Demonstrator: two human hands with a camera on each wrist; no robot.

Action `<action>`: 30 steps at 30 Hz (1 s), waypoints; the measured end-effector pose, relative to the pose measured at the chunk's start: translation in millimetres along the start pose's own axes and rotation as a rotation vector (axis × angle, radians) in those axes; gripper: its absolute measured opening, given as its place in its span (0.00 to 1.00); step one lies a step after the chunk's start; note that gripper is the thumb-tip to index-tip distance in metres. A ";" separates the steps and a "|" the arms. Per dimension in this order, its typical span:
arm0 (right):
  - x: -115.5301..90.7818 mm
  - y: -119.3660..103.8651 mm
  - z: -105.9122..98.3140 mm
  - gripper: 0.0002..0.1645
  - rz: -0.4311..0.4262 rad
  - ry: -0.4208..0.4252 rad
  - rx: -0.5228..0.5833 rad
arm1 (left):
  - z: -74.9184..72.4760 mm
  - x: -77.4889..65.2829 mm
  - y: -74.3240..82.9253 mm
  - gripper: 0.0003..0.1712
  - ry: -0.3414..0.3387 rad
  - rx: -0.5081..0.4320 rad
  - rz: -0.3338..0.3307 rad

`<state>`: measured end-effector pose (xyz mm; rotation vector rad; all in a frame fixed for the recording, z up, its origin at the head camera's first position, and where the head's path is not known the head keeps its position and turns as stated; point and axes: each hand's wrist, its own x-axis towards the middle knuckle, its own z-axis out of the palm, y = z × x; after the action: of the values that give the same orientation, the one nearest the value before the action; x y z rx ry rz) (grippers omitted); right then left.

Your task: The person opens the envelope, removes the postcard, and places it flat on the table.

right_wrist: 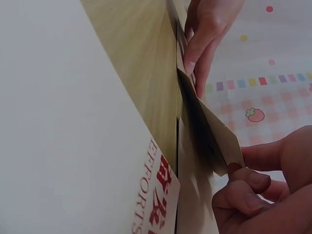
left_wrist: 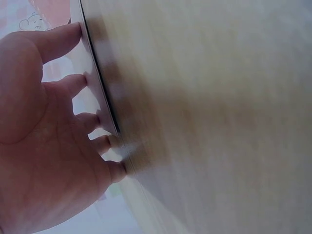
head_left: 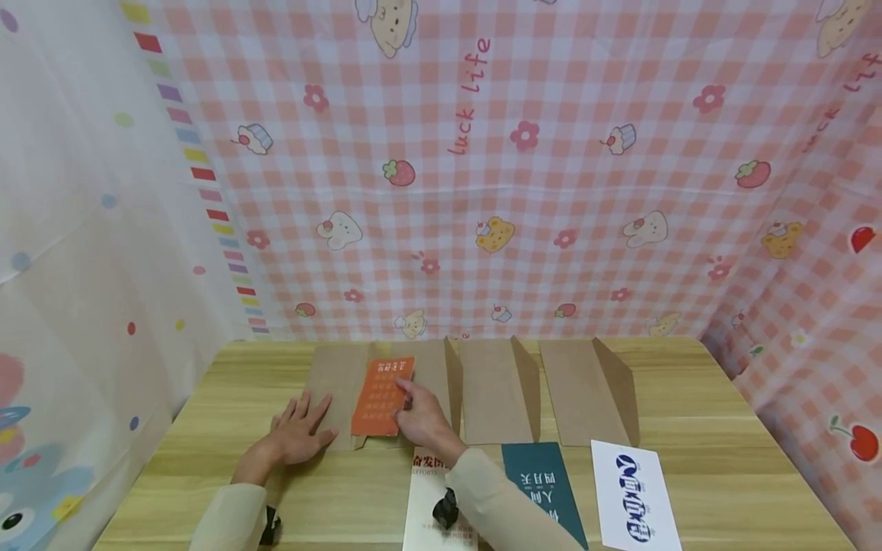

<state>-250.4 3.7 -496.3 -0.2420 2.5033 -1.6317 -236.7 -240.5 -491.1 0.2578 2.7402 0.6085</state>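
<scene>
My left hand [head_left: 298,432] rests with fingers spread on the left part of the leftmost brown paper envelope [head_left: 336,383]. In the left wrist view, the fingertips of that hand [left_wrist: 44,117] touch the thin flat paper. My right hand [head_left: 422,417] pinches the right edge of an orange card [head_left: 379,402] with printed characters, lying over the right side of this envelope. The right wrist view shows the raised brown flap [right_wrist: 219,131] at the fingers of the right hand [right_wrist: 273,195]; the card's orange face is mostly hidden there.
Three more brown envelopes with flaps stand in a row to the right, including a middle one [head_left: 485,390] and the rightmost [head_left: 575,390]. Nearer lie a cream card [head_left: 420,505] under the right forearm, a dark teal card [head_left: 540,482] and a white card [head_left: 634,497].
</scene>
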 end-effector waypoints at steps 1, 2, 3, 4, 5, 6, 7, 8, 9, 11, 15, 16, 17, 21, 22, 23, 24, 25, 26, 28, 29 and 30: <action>-0.4 -0.1 -1.1 0.38 0.000 0.000 0.000 | 0.3 0.3 -0.4 0.40 0.001 -0.001 0.001; -0.7 -0.3 -2.5 0.38 -0.003 -0.001 0.000 | 0.3 0.2 -0.3 0.40 0.001 -0.003 0.001; -1.1 -0.6 -3.6 0.38 -0.001 -0.003 0.000 | 0.5 0.5 -0.6 0.40 0.002 -0.003 0.001; -1.4 -0.7 -4.8 0.39 -0.003 -0.003 -0.001 | 0.6 0.7 -0.7 0.40 0.003 -0.005 0.001; -1.7 -0.9 -5.9 0.39 -0.004 -0.004 0.004 | 0.6 1.1 -1.0 0.40 0.004 -0.007 -0.001; -2.0 -1.1 -6.7 0.39 -0.002 -0.008 0.010 | 0.6 1.3 -1.0 0.40 0.004 -0.009 -0.002; -2.4 -1.5 -7.4 0.39 -0.002 -0.010 0.014 | 0.7 1.7 -1.0 0.40 0.005 -0.012 -0.004; -2.9 -1.6 -8.1 0.39 -0.007 -0.012 0.018 | 0.8 2.0 -1.0 0.41 0.005 -0.013 -0.006; -3.4 -1.9 -8.7 0.39 -0.006 -0.014 0.021 | 0.9 2.5 -1.1 0.41 0.004 -0.015 -0.009; -4.7 -2.4 -9.7 0.38 -0.003 -0.020 0.027 | 1.2 3.2 -0.9 0.41 0.004 -0.017 -0.012; -7.6 -3.5 -11.7 0.38 0.001 -0.034 0.044 | 1.8 3.9 0.3 0.40 0.006 -0.010 -0.019; -8.4 -3.6 -12.0 0.38 0.000 -0.037 0.046 | 1.9 3.9 0.5 0.40 0.006 -0.007 -0.020; -9.3 -3.9 -12.4 0.38 0.003 -0.042 0.052 | 1.8 3.8 1.0 0.40 0.006 -0.005 -0.021; -12.1 -4.3 -14.8 0.38 -0.001 -0.058 0.059 | 1.2 3.0 2.2 0.40 0.009 -0.010 -0.019; -12.5 -4.2 -15.6 0.38 -0.004 -0.060 0.060 | 1.1 2.9 2.3 0.40 0.011 -0.011 -0.017; -13.0 -4.3 -16.6 0.38 -0.005 -0.062 0.062 | 0.9 2.5 2.6 0.40 0.010 -0.011 -0.017; -13.5 -4.3 -17.5 0.38 -0.011 -0.064 0.060 | 1.0 2.5 2.5 0.39 0.011 -0.013 -0.015; -13.9 -4.3 -18.4 0.38 -0.012 -0.065 0.055 | 1.1 2.5 2.4 0.39 0.012 -0.014 -0.013; -14.5 -4.2 -19.2 0.39 -0.017 -0.066 0.055 | 1.3 2.3 2.3 0.39 0.011 -0.011 -0.014; -15.7 -4.2 -21.0 0.39 -0.025 -0.068 0.045 | 1.7 2.3 1.8 0.39 0.009 -0.008 -0.016; -16.3 -4.0 -21.9 0.39 -0.028 -0.069 0.042 | 1.9 2.2 1.7 0.39 0.009 -0.008 -0.016; -17.0 -3.9 -22.8 0.39 -0.031 -0.070 0.036 | 2.0 2.2 1.6 0.39 0.010 -0.009 -0.016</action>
<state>-238.3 26.0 -483.0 -0.3301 2.4281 -1.6492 -237.9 -237.8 -492.7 0.2304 2.7459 0.6192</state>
